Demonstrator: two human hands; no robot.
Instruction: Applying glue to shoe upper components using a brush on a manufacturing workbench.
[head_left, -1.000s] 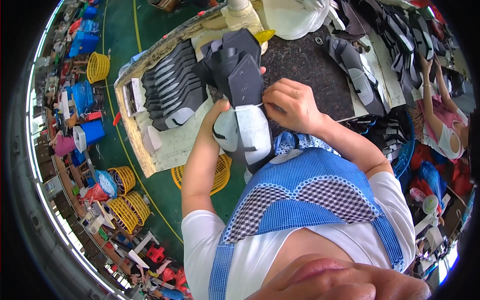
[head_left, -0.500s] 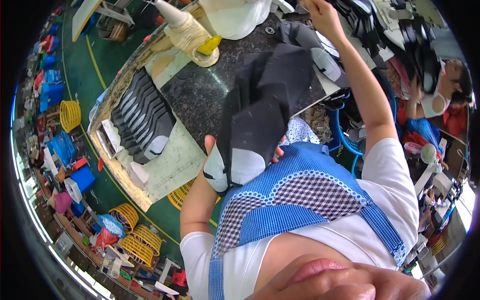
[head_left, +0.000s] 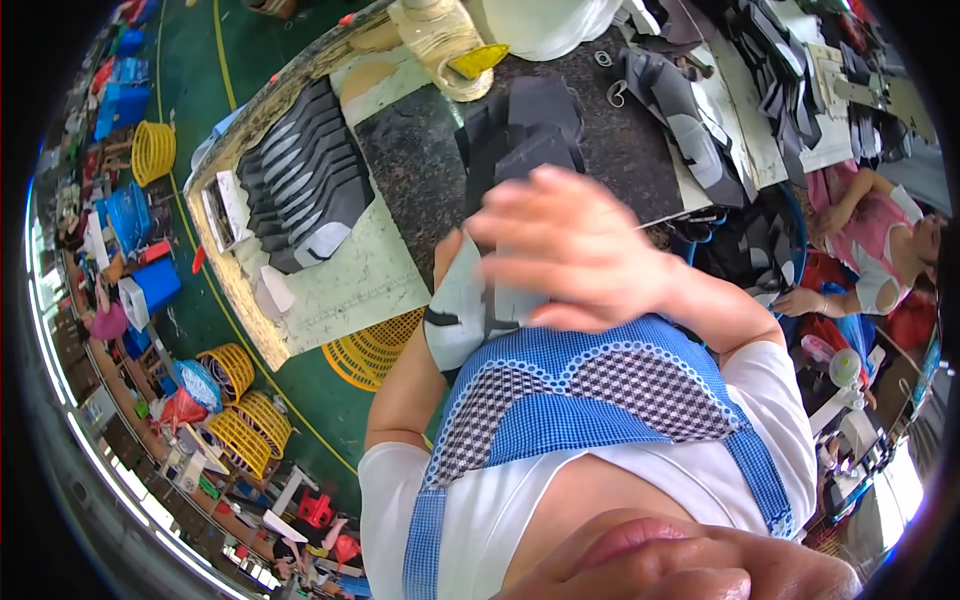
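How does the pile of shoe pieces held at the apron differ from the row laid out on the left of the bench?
The held pile stands bunched and lifted, gripped from below by the left hand; the fanned row lies flat and overlapped, untouched. The right hand, blurred, covers the held pile's lower part; the row is fully visible. Both are dark with pale grey parts.

No packages, labels, signs or screens can be told apart anywhere on the workbench or floor

Blue checked apron [head_left: 590,400], grey-and-black shoe pieces [head_left: 310,190], yellow baskets [head_left: 245,400].
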